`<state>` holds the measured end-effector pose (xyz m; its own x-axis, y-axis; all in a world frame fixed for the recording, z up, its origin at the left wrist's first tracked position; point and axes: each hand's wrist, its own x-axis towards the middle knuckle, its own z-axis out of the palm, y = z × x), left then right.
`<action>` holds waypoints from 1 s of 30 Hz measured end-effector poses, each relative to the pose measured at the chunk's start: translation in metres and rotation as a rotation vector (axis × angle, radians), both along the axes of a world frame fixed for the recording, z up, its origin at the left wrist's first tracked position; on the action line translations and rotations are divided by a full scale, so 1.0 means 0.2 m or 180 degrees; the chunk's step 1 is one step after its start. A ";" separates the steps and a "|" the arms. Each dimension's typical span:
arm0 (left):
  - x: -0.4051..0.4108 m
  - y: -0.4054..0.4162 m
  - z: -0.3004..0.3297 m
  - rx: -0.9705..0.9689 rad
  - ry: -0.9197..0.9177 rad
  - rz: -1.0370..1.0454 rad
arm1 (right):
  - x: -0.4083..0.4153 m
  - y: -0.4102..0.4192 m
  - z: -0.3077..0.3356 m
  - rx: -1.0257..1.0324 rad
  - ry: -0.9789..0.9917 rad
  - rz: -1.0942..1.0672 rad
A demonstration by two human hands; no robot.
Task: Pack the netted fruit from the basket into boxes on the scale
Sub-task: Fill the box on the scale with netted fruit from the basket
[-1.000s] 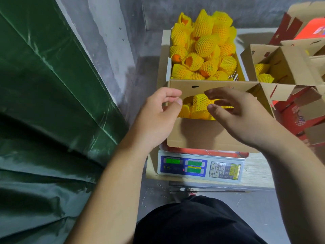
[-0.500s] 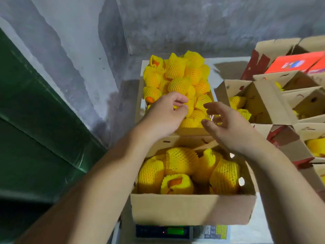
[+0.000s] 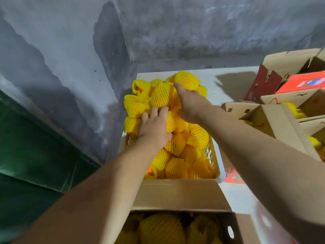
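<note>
Both hands are down in the heap of round fruit sleeved in yellow foam netting (image 3: pixel 177 148), piled above the rim of the pale slatted plastic basket (image 3: pixel 213 156). The left hand (image 3: pixel 154 128) lies fingers-forward over one netted fruit, curling round its far side. The right hand (image 3: pixel 190 104), just beyond and to the right of it, reaches into the pile's top with its fingers buried; whether they grip one I cannot tell. The netting looks soft, springy and grippy, the fruit firm and fairly heavy, so a cupped palm round the body should serve better than pinching a loose net end. Nearer than both hands, the brown cardboard box (image 3: pixel 175 196) already holds fruit.
</note>
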<state>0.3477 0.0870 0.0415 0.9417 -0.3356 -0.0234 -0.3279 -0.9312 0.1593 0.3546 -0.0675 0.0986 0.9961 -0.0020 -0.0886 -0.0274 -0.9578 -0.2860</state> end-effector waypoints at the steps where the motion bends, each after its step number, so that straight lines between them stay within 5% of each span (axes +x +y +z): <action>1: -0.01 0.00 -0.02 -0.0048 -0.0026 0.0022 | 0.04 -0.01 -0.02 -0.0174 0.0035 0.0027; 4: -0.02 -0.02 -0.05 -0.0137 -0.0098 0.0093 | 0.09 -0.02 -0.10 -0.0461 0.0059 -0.0058; 19: -0.10 0.12 -0.01 -0.0853 -0.0400 -0.0387 | -0.15 -0.15 -0.19 0.0781 -0.0497 -0.0321; 30: -0.51 0.10 0.16 -0.3518 0.0651 0.0461 | -0.64 0.02 -0.04 0.3442 -0.0747 -0.1326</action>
